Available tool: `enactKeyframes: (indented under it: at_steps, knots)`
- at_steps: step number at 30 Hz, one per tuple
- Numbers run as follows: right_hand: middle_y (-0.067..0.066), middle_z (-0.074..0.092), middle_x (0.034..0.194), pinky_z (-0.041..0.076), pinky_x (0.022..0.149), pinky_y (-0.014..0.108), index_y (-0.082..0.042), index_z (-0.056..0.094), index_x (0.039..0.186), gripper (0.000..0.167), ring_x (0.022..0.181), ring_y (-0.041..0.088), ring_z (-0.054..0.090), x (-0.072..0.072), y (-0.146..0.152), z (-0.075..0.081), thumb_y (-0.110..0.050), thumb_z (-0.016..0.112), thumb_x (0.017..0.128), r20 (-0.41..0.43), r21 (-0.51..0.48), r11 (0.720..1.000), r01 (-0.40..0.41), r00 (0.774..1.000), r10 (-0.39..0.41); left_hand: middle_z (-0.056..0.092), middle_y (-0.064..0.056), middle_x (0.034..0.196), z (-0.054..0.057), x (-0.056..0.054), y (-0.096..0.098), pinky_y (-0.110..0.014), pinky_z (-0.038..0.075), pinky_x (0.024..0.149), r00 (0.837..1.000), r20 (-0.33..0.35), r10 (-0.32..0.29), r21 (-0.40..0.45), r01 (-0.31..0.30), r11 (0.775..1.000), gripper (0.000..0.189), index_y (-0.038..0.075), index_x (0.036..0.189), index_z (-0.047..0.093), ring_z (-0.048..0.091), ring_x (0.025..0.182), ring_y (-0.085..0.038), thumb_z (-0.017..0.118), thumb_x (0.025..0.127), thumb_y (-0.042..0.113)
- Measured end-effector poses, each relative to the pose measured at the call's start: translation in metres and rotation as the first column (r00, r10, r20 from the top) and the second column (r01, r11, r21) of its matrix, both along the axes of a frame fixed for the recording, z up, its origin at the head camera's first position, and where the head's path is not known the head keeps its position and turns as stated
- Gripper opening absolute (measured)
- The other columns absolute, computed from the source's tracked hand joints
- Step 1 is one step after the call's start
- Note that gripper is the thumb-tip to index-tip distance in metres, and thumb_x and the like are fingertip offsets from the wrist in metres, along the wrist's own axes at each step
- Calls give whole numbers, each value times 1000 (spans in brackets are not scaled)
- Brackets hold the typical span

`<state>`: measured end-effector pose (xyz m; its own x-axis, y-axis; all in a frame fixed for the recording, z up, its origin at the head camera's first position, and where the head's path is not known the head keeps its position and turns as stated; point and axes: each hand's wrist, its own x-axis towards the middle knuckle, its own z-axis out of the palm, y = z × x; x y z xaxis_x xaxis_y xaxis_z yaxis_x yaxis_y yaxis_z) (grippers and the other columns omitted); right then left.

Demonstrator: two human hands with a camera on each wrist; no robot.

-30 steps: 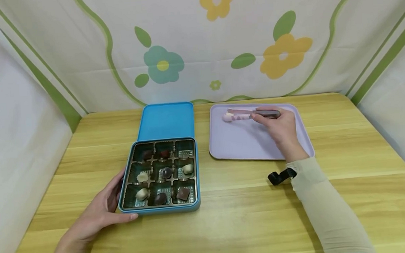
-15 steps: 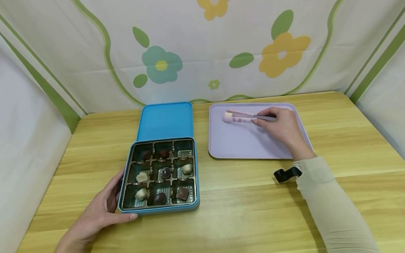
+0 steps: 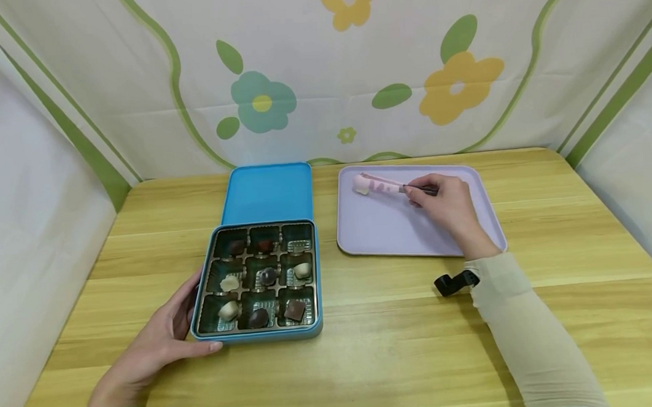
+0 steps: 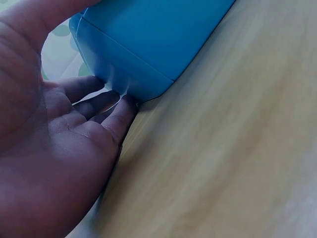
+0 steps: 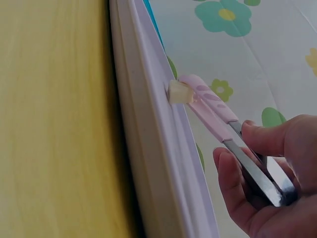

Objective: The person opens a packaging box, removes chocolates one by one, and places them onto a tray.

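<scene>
In the head view, my left hand point(image 3: 156, 341) holds the near left corner of a blue chocolate box point(image 3: 317, 290). Its thumb lies along the front, and the left wrist view shows the other fingertips against the side wall point(image 4: 133, 54). My right hand point(image 3: 448, 203) grips metal tongs point(image 3: 386, 186) with pink tips, low over a lilac tray point(image 3: 405, 230). A small cream-coloured chocolate point(image 3: 362, 190) is right at the tips, near the tray's far left corner. In the right wrist view, the pale chocolate point(image 5: 180, 92) looks blocky, beside the tongs' pink ends point(image 5: 213, 96).
The box's gold insert has nine compartments, several with dark or cream chocolates, such as a square brown one point(image 3: 295, 310); the far right compartment point(image 3: 297, 239) shows no chocolate. A blue lid point(image 3: 270, 194) lies behind the box. A flowered cloth point(image 3: 319, 75) rises behind the wooden table point(image 3: 378, 348).
The tongs' tips have shifted slightly left and turned, and their arms look closer together. The cream chocolate has moved slightly left and nearer. My left hand and the box stay put.
</scene>
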<state>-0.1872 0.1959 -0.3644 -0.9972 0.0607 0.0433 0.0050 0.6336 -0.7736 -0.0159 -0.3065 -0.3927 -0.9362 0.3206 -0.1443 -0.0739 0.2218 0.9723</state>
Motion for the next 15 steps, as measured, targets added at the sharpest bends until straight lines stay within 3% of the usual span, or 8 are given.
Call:
enactKeyframes:
  at_steps: [4, 8, 11, 15]
  knots:
    - [14, 83, 110, 51, 75, 13, -8, 81, 120, 34, 74, -5, 70, -1, 2, -1, -37, 77, 100, 31, 25, 998, 56, 998, -56, 13, -23, 179, 0, 1, 0, -5, 39, 111, 1000, 6, 3, 2, -3, 1000, 122, 21, 175, 15, 41, 144, 15, 88, 81, -6]
    - [17, 79, 123, 53, 97, 31, -7, 79, 125, 36, 105, 16, 73, -1, 6, 0, -34, 76, 101, 8, 44, 996, 81, 997, -81, 13, -23, 179, 0, 1, 1, -5, 39, 111, 1000, 5, 1, 9, -1, 1000, 122, 21, 175, 15, 40, 144, 15, 87, 81, -7]
    - [20, 75, 131, 47, 108, 48, -6, 77, 128, 38, 125, 34, 64, 1, 10, 4, -33, 76, 101, -42, 50, 996, 77, 996, -75, 13, -23, 179, 1, 2, 1, -5, 39, 111, 1000, 3, -2, 11, 1, 1000, 122, 21, 175, 15, 40, 144, 14, 87, 81, -7]
    - [22, 75, 131, 46, 109, 52, -5, 76, 128, 40, 128, 37, 63, 2, 13, 7, -34, 77, 101, -99, 64, 996, 62, 994, -56, 13, -21, 180, 3, 2, 0, -5, 39, 111, 1000, 6, -1, 6, 1, 1000, 121, 23, 175, 15, 40, 145, 14, 87, 82, -6]
